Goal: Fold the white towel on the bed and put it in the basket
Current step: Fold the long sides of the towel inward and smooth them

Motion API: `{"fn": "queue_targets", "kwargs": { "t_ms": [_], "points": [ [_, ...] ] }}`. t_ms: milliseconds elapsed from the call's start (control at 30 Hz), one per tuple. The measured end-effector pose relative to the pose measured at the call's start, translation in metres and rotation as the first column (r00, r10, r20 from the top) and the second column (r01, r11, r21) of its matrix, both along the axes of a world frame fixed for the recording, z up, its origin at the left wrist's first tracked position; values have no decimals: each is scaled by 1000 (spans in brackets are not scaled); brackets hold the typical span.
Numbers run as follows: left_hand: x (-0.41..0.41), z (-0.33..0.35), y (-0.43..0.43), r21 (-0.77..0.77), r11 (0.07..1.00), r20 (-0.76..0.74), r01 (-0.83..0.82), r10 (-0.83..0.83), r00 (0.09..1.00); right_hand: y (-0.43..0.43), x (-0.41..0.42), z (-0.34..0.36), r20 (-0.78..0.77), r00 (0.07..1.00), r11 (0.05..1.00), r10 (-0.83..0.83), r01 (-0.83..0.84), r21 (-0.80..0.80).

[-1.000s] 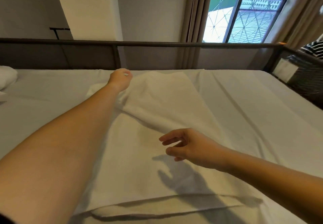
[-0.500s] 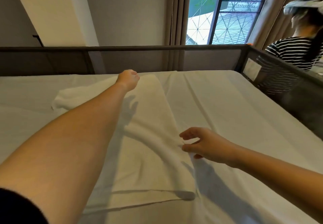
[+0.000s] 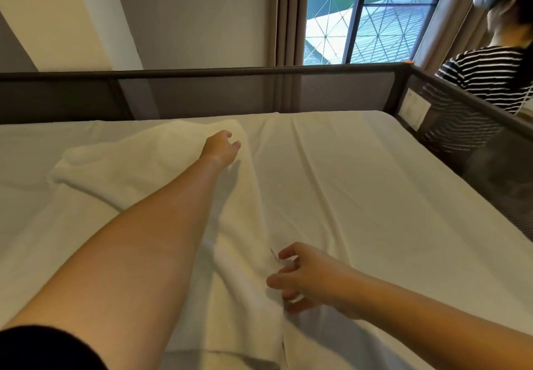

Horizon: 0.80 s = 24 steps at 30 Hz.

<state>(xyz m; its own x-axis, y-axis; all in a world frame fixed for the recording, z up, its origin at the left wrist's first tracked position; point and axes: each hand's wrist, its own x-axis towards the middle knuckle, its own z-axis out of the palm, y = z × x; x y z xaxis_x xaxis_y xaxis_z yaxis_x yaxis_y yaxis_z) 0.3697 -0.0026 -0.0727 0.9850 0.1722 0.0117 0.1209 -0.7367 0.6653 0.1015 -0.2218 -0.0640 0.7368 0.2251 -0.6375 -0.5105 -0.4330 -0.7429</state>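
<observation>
The white towel (image 3: 144, 162) is spread lengthwise on the bed (image 3: 360, 182), left of its middle, from the near edge towards the far edge, with a bunched fold at its far left. The left hand (image 3: 222, 146) is held over the towel's far right corner, fingers loose and unclenched, nothing grasped. The right hand (image 3: 305, 277) is set at the towel's right border near the bed's near edge, fingers curled and apart; whether cloth is pinched cannot be told. The towel's near end is covered by the left arm and its black sleeve (image 3: 43, 349). The bed is enclosed by a dark mesh rail (image 3: 230, 90). A window (image 3: 360, 23) and curtain (image 3: 288, 15) are seen behind, and a person in a striped shirt (image 3: 484, 81) beyond the far right corner.
</observation>
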Motion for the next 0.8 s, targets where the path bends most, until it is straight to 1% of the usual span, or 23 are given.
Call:
{"fn": "queue_targets", "kwargs": {
  "t_ms": [100, 200, 267, 300, 367, 433, 533, 600, 667, 800],
  "points": [
    [23, -14, -16, 23, 1000, -5, 4, -4, 1000, 5, 3, -7, -39, 998, 997, -57, 59, 40],
    [42, -26, -33, 47, 999, 7, 11, -11, 1000, 8, 2, -11, -63, 995, 995, -72, 76, 63],
    [52, -36, -48, 69, 997, -13, 18, -17, 1000, 7, 4, -13, -86, 994, 996, -73, 77, 52],
    [56, -41, -54, 95, 995, -26, 17, -15, 1000, 6, 6, -12, -100, 993, 996, -70, 75, 46],
    [62, -49, -62, 202, 979, -43, 0, 9, 999, 4, 9, -12, -125, 990, 996, -65, 72, 46],
    [69, -54, -65, 311, 949, -14, -50, 57, 998, 3, 12, -11, -137, 989, 996, -55, 63, 56],
    [79, -58, -61, 403, 906, 37, -130, 125, 991, 3, 13, -16, -147, 989, 998, -20, 29, 60],
    [86, -58, -56, 457, 878, 55, -146, 135, 989, 3, 13, -21, -161, 987, 999, -9, 17, 51],
    [90, -57, -51, 457, 877, 61, -149, 137, 989, 2, 15, -24, -172, 985, 999, 11, -5, 37],
    [91, -52, -43, 384, 902, 120, -200, 166, 979, -4, 9, -20, -174, 984, 997, 41, -29, 71]
  ]
}}
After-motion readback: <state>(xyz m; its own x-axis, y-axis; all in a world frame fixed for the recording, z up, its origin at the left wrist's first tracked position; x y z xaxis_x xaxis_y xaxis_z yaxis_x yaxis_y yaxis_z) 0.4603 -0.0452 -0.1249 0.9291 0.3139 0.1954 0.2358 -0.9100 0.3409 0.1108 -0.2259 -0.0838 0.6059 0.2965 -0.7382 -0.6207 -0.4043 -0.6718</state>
